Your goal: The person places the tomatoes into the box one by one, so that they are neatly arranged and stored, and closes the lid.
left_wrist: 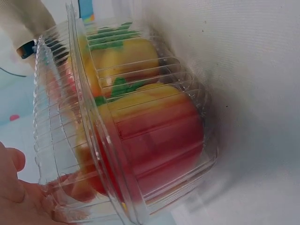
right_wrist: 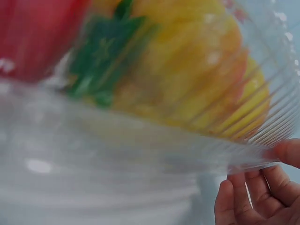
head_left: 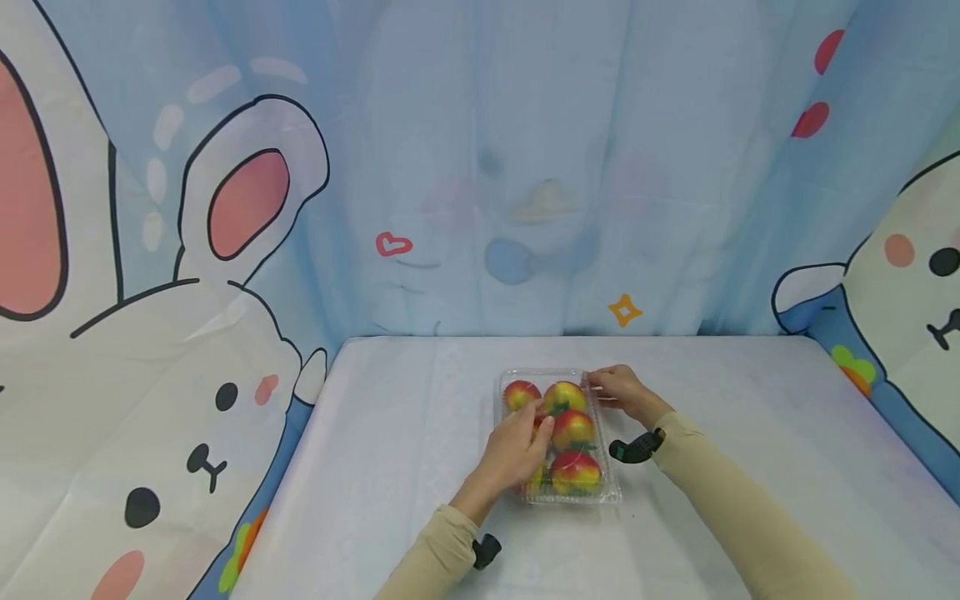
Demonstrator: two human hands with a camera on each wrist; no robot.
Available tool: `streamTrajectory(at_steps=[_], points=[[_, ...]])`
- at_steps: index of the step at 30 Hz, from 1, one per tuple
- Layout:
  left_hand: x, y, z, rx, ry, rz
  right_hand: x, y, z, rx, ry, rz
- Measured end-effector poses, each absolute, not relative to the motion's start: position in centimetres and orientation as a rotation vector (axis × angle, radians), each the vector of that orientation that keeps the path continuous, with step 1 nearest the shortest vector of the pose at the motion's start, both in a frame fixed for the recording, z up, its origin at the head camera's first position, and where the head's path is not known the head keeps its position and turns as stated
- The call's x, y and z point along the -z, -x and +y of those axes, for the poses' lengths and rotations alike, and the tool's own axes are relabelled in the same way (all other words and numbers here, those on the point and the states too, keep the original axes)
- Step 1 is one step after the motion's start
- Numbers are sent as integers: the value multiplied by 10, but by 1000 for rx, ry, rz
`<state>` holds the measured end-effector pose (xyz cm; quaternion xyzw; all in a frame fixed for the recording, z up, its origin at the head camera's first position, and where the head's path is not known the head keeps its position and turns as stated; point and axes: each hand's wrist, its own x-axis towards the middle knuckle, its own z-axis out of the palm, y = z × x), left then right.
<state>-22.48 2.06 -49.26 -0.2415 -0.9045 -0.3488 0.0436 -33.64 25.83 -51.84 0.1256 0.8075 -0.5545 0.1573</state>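
A clear plastic clamshell box [head_left: 612, 492] lies on the table with its lid down. Inside it are several red-and-yellow fruits [head_left: 575, 473] with green leafy tops, seen through the ribbed plastic; their exact kind is unclear. My left hand [head_left: 513, 450] is over the left half of the lid and hides some of the fruit. In the left wrist view its fingers [left_wrist: 70, 190] touch the lid, with the thumb apart from it. At the far right corner, my right hand [head_left: 624, 392] pinches the box's rim, thumb above and fingers [right_wrist: 246, 197] below.
The box stands near the middle of a white-covered table [head_left: 405, 433]. Behind the table hangs a blue curtain [head_left: 420, 167] printed with cartoon rabbits. A black strap device [head_left: 637, 447] sits at the right wrist, another [head_left: 486, 552] at the left.
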Motion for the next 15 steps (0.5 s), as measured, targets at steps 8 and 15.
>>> streamTrajectory(at_steps=[8, 15], points=[[482, 229, 21, 1086, 777, -2741, 518, 333, 262, 1574, -337, 2325], [466, 242, 4, 1315, 803, -2587, 509, 329, 270, 1568, -162, 2415]])
